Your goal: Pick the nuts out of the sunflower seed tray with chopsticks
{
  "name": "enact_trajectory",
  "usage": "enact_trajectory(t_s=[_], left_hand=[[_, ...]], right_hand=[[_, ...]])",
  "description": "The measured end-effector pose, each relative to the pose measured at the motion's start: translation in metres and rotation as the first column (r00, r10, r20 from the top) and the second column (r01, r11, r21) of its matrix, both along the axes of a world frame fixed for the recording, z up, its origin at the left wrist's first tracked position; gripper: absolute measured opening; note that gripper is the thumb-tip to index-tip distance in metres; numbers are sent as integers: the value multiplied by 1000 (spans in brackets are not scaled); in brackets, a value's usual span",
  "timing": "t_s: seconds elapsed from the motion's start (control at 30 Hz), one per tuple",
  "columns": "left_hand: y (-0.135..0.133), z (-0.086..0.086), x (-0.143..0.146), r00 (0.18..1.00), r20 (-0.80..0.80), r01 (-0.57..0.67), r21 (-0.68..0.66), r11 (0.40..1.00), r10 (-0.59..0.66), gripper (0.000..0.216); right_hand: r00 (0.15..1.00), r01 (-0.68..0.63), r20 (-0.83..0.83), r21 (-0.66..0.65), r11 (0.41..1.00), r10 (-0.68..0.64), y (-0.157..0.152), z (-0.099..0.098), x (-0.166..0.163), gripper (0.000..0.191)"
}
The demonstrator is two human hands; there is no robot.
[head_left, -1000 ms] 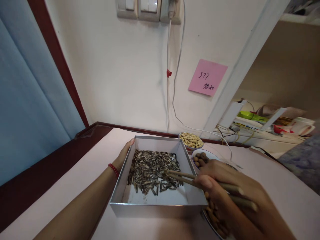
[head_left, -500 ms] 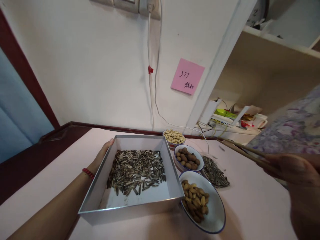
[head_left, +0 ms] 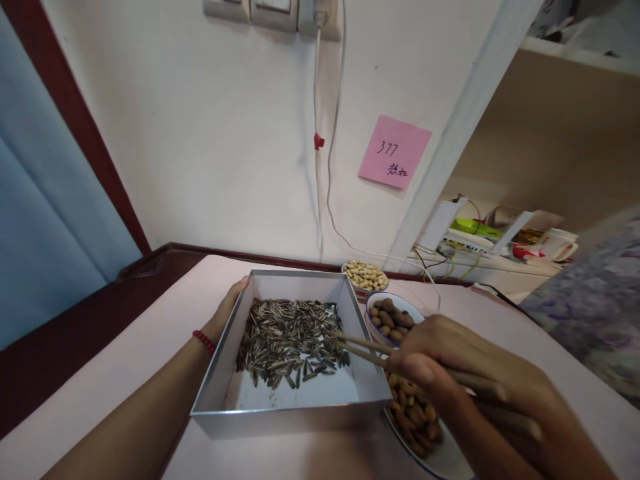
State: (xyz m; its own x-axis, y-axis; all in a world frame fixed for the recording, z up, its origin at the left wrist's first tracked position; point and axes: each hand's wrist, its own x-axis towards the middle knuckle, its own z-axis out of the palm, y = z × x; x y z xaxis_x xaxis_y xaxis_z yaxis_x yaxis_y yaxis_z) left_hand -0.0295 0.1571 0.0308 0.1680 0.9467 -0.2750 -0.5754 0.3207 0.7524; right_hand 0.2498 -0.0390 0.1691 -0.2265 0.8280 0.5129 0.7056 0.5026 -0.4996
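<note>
A shallow grey box (head_left: 280, 417) holds a heap of striped sunflower seeds (head_left: 287, 337). My left hand (head_left: 226, 310) lies against the box's left wall, fingers along the rim, a red bead bracelet on the wrist. My right hand (head_left: 450, 360) is closed on a pair of wooden chopsticks (head_left: 357, 347), whose tips reach over the box's right wall into the seeds. Whether a seed sits between the tips I cannot tell.
Right of the box stand three bowls: pale peanuts (head_left: 365, 275) at the back, brown nuts (head_left: 391, 318) in the middle, almonds (head_left: 413, 413) nearest, partly under my right hand. A pink note (head_left: 394, 161) and cables hang on the wall. A cluttered shelf (head_left: 493, 243) lies at right.
My right hand has swung back from the far right with the chopsticks, and their tips are again in the seeds. The left hand has stayed on the box.
</note>
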Motion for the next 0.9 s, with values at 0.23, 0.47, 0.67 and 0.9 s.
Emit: enact_trajectory(t_s=[0.23,0.47,0.67,0.9], left_hand=[[-2,1,2,1000,25,-7,56,998,6,25],[-2,-2,3,999,25,25,79,997,-27,30],[-4,-3,3,999,28,32,102,994,-35,27],[-2,2,2,1000,0,13,111,994,-13,26]], right_hand=[[998,-59,-23,-255,965,54,31,-29,-7,38],[997,-42,-70,-278,960,23,36,-39,-21,36],[998,-14,-65,-209,978,0,38,-39,-22,39],[998,-60,-36,-89,994,57,21,-18,-17,33]])
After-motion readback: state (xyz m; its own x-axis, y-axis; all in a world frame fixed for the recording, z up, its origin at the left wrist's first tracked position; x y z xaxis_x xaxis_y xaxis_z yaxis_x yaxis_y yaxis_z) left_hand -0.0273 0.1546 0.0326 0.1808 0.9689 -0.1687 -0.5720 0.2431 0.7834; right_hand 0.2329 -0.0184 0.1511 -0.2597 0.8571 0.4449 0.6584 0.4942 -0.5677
